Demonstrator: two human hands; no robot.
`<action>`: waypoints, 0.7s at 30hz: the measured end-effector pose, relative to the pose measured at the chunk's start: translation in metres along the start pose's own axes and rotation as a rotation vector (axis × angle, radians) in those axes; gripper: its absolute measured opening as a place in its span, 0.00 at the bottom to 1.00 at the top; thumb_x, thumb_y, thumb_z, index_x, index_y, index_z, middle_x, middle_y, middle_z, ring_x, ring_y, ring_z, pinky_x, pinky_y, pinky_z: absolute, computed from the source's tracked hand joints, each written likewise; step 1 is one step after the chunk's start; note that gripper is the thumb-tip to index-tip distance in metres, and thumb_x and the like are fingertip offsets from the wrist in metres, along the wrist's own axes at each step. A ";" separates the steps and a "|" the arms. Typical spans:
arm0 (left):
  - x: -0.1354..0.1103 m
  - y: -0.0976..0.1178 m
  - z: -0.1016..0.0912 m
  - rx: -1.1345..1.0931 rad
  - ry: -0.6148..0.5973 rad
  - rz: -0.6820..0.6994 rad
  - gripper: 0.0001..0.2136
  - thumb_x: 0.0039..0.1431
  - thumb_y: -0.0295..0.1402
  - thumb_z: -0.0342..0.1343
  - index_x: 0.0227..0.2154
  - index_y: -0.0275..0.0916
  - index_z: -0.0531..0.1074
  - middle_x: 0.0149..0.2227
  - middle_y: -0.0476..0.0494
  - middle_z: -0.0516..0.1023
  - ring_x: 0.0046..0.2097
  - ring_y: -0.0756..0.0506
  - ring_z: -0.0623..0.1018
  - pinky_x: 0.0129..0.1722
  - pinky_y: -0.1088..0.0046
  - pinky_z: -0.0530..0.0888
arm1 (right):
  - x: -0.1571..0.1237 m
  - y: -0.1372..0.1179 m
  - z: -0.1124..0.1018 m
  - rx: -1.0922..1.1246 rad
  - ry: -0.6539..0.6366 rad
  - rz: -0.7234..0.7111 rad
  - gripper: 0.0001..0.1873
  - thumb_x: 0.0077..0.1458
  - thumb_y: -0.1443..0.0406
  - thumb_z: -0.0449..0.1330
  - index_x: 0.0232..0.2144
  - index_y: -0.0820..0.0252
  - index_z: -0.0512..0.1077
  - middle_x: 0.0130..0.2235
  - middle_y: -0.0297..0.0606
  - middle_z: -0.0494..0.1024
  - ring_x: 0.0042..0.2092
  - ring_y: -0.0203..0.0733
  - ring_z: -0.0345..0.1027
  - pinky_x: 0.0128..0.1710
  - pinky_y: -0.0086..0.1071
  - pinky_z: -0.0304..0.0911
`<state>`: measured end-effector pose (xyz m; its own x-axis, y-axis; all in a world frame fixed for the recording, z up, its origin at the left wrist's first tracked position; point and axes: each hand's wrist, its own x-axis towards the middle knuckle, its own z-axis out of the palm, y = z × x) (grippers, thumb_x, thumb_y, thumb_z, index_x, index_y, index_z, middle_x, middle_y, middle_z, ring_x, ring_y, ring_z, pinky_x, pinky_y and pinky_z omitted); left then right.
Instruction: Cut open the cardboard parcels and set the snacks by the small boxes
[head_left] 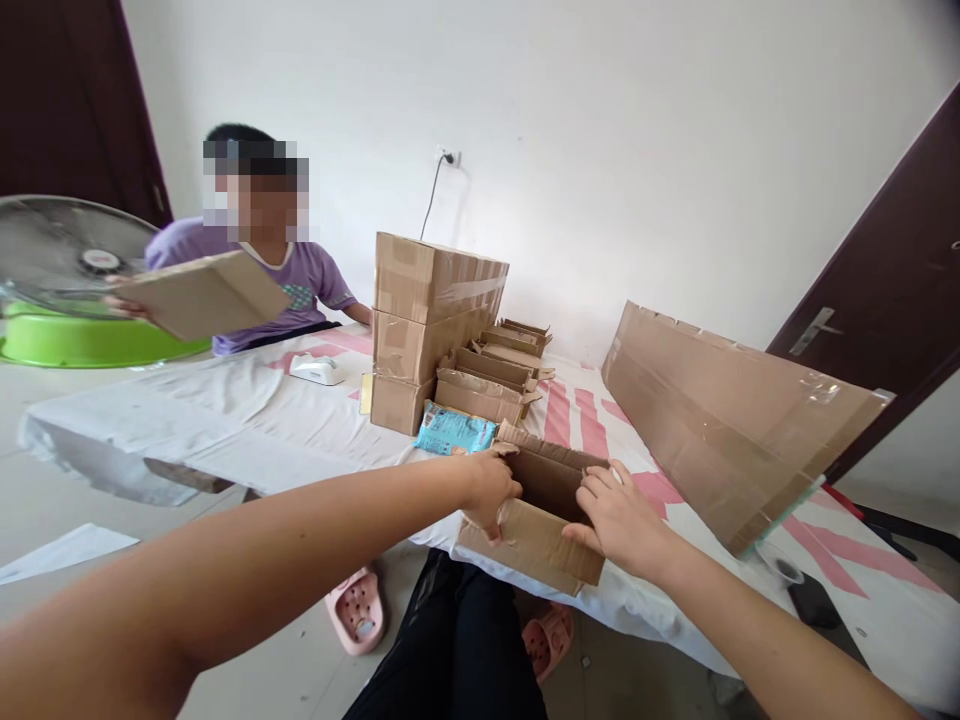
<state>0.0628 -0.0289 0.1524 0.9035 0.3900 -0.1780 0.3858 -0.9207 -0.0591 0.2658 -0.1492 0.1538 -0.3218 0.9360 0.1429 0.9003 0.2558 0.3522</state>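
Note:
An opened cardboard box sits at the near edge of the cloth-covered table, right before me. Around its left end wall my left hand is closed, fingers over the rim. At the opposite end, my right hand grips the right wall, thumb on the near outer side and fingers over the edge. The inside of the box is dark, and its bottom cannot be made out. Just behind the box, near my left hand, lies a blue printed packet.
Taped boxes form a stack beyond the packet, with several open boxes beside it. A large cardboard panel stands at right. Across the table, a person holds a flat cardboard piece. A white device lies between us.

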 end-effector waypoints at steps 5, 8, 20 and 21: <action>-0.007 -0.012 0.004 0.012 0.059 -0.147 0.39 0.36 0.58 0.63 0.54 0.46 0.71 0.66 0.36 0.59 0.68 0.24 0.45 0.62 0.41 0.43 | -0.007 0.015 -0.011 -0.067 0.012 0.121 0.10 0.60 0.65 0.54 0.35 0.62 0.75 0.44 0.48 0.78 0.54 0.55 0.64 0.56 0.47 0.51; -0.011 -0.021 0.005 -0.143 -0.034 -0.224 0.50 0.36 0.59 0.63 0.64 0.45 0.57 0.70 0.32 0.43 0.67 0.24 0.52 0.61 0.47 0.56 | -0.013 0.021 -0.013 -0.040 -0.106 0.191 0.14 0.59 0.65 0.51 0.41 0.64 0.74 0.38 0.49 0.79 0.48 0.55 0.68 0.51 0.46 0.56; -0.001 -0.027 -0.003 -0.101 0.044 -0.186 0.60 0.23 0.55 0.70 0.65 0.50 0.51 0.70 0.33 0.36 0.68 0.24 0.47 0.61 0.43 0.51 | 0.000 0.030 0.014 0.230 -0.001 0.264 0.26 0.61 0.68 0.46 0.60 0.67 0.61 0.58 0.52 0.67 0.58 0.50 0.61 0.57 0.41 0.57; 0.002 -0.029 -0.005 -0.115 0.051 -0.175 0.62 0.21 0.55 0.71 0.65 0.50 0.50 0.70 0.33 0.36 0.68 0.24 0.44 0.62 0.42 0.48 | 0.004 0.029 0.016 0.248 0.035 0.259 0.26 0.63 0.62 0.45 0.61 0.68 0.61 0.59 0.53 0.65 0.61 0.51 0.58 0.59 0.43 0.55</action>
<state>0.0545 -0.0015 0.1587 0.8282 0.5463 -0.1252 0.5533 -0.8325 0.0279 0.2954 -0.1337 0.1498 -0.0792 0.9698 0.2307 0.9957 0.0659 0.0651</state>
